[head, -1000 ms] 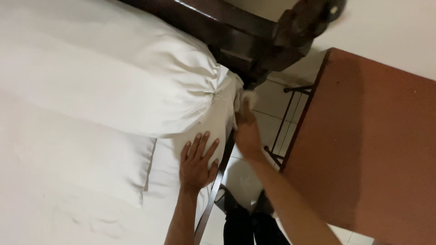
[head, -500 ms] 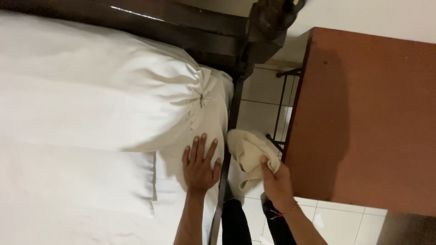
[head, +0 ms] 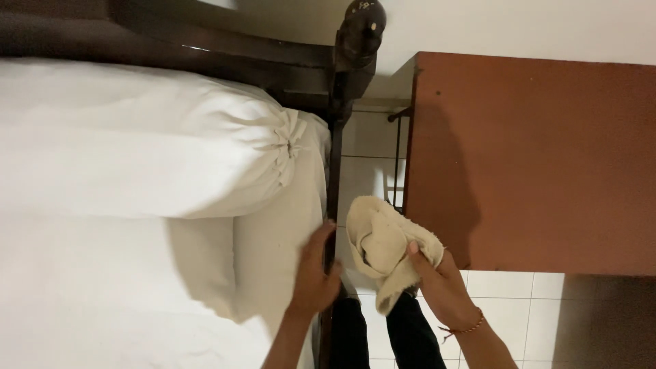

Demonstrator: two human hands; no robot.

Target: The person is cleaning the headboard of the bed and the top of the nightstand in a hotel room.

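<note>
My right hand grips a crumpled cream cloth over the gap between the bed and a brown table. My left hand rests on the dark wooden side rail of the bed, fingers curled over its edge beside the white sheet. A white bolster pillow with a gathered end lies across the bed above my left hand.
A dark wooden headboard with a round post stands at the top. The reddish-brown table fills the right side. White floor tiles and my dark trouser legs show below.
My right hand has come down from near the bedpost, carrying the cloth to the gap beside the table. My left hand has slid from the sheet onto the bed rail.
</note>
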